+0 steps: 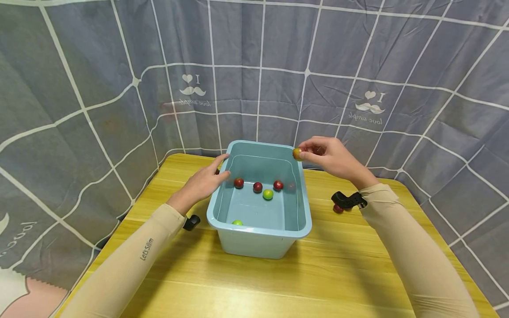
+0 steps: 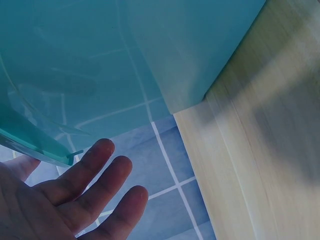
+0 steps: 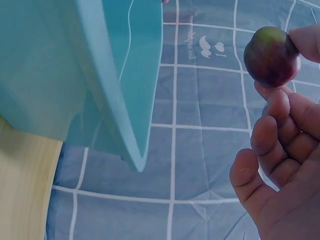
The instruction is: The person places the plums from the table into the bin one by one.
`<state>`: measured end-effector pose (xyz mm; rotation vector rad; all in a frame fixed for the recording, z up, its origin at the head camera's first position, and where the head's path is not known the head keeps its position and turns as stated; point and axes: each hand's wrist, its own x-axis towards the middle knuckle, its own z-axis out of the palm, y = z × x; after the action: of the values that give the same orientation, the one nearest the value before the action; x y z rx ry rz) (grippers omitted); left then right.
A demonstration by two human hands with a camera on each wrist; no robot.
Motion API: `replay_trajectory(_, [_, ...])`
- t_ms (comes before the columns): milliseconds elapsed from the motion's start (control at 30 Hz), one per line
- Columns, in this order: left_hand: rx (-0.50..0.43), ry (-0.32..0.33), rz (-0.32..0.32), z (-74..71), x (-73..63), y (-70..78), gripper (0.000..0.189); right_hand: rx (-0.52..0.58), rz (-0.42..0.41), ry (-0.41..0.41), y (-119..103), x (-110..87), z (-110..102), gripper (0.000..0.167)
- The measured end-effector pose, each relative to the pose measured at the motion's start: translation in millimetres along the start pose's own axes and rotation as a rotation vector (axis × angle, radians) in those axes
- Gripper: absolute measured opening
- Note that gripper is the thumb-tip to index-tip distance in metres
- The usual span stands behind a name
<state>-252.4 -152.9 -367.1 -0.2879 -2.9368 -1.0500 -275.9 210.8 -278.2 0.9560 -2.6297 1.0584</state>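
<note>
My right hand (image 1: 327,154) pinches a small red-and-green plum (image 3: 272,56) between thumb and index finger, at the far right corner of a light blue plastic bin (image 1: 259,230). In the right wrist view the other fingers curl loosely below the fruit. My left hand (image 1: 202,181) rests at the bin's left rim, thumb and index tip over the edge. Its remaining fingers (image 2: 102,175) stretch loosely outside the wall in the left wrist view. Inside the bin lie dark red plums (image 1: 257,187) and two green fruits, one mid-floor (image 1: 268,194), one near the front wall (image 1: 237,222).
The bin stands on a yellow wood-grain table (image 1: 318,274). Dark red fruits (image 1: 338,208) lie on the table right of the bin, partly hidden behind the right wrist strap (image 1: 347,200). A grey checked curtain (image 1: 278,88) hangs around the table's back and sides.
</note>
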Motion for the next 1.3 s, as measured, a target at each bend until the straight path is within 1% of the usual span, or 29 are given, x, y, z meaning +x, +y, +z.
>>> replay_trajectory(233, [0.002, 0.000, -0.001, 0.1, -0.2, -0.5, 0.065, -0.029, -0.035, -0.023, -5, 11.0, 4, 0.021])
replay_trajectory(467, [0.005, 0.000, 0.002, 0.7, 0.0, -1.4, 0.065, -0.061, -0.065, -0.085, -12, 19.9, 10, 0.024])
replay_trajectory(667, [-0.001, -0.002, -0.001, 0.5, 0.4, -1.6, 0.065, -0.100, -0.095, -0.118, -18, 28.2, 14, 0.027])
replay_trajectory(1133, [-0.011, -0.004, 0.001, 1.0, -0.7, 0.2, 0.065, -0.130, -0.153, -0.200, -26, 43.6, 26, 0.023])
replay_trajectory(1300, [-0.011, -0.004, -0.001, 1.2, -0.8, 0.1, 0.065, -0.145, -0.155, -0.234, -29, 47.9, 29, 0.024])
